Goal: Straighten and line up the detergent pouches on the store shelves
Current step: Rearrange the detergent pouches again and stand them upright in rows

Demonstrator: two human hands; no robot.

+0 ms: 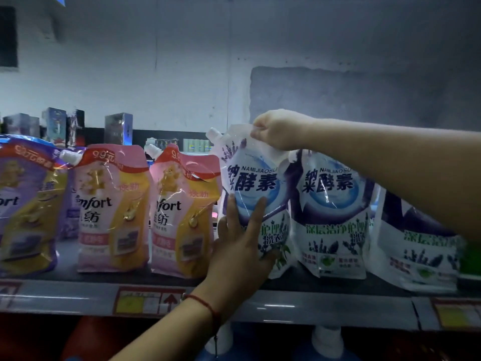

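A white and purple detergent pouch (256, 178) with a spout at its top left stands tilted on the shelf (78, 295). My left hand (240, 241) lies flat against its lower front, fingers straight and spread. My right hand (276, 130) pinches its top edge from above. Two matching pouches stand to its right, one (330, 212) close beside it and another (413, 246) partly hidden behind my right forearm. Two pink and yellow pouches (112, 207) (182, 212) and a purple one (23, 204) stand to the left.
The shelf's front rail carries price tags (148, 300) (458, 313). Small boxed goods (118, 127) sit on a far shelf behind the pouches. White bottle caps (326, 342) on blue bottles show on the shelf below. A grey wall rises behind.
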